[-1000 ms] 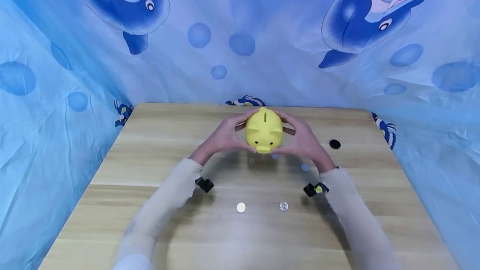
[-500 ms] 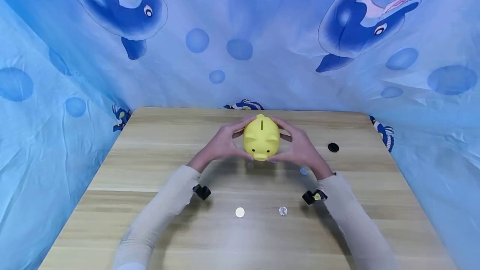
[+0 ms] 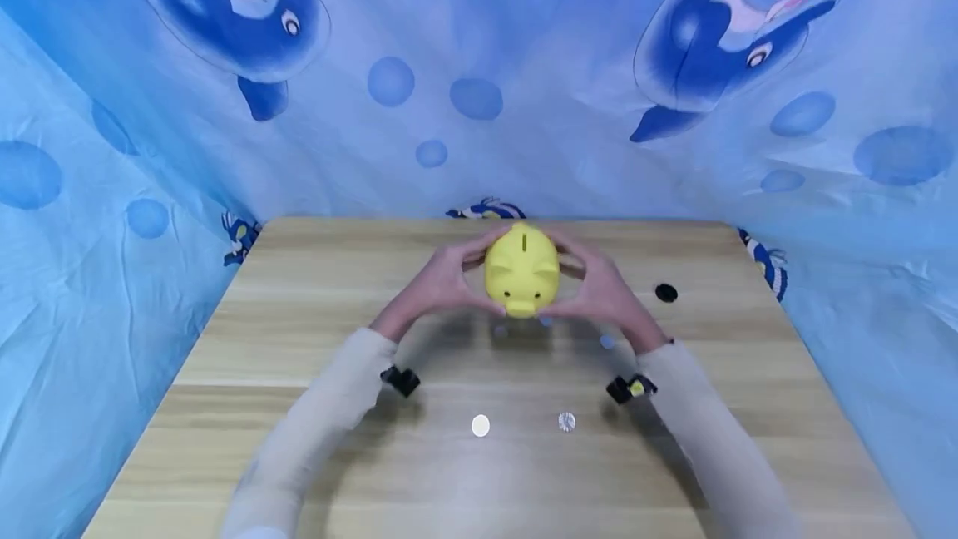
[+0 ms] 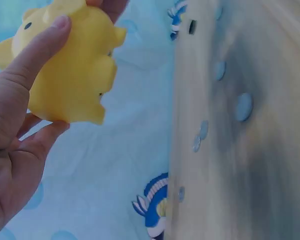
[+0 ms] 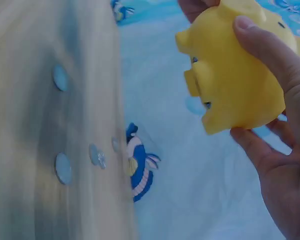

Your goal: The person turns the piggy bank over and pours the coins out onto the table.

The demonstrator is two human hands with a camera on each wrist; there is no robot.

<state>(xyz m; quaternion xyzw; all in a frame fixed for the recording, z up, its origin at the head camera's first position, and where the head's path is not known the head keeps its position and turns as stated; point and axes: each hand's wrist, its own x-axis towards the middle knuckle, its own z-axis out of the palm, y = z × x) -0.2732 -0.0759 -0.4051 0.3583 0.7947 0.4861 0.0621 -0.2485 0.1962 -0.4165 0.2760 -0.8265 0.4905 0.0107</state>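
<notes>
Both hands hold a yellow piggy bank [image 3: 521,270] up above the wooden table, its snout toward me and the slot on its back facing up. My left hand [image 3: 452,277] grips one side, with the thumb near the face and the fingers behind. On the other side my right hand [image 3: 595,285] grips it the same way. In the right wrist view, the underside of the piggy bank [image 5: 230,75] shows stubby feet with small grey glints between them. Several coins lie on the table below, among them a bright coin [image 3: 481,425] and a silver coin [image 3: 566,422].
A small black disc [image 3: 666,293] lies right of the right hand. Another coin [image 3: 607,341] sits below the right wrist. The wooden table [image 3: 299,314] ends at a blue curtain [image 3: 554,156] printed with dolphins, which also hangs along both sides.
The piggy bank dips slightly toward the table and then rises a little, with both hands keeping their grip. The head view has tilted slightly. The coins in front and the black disc stay put.
</notes>
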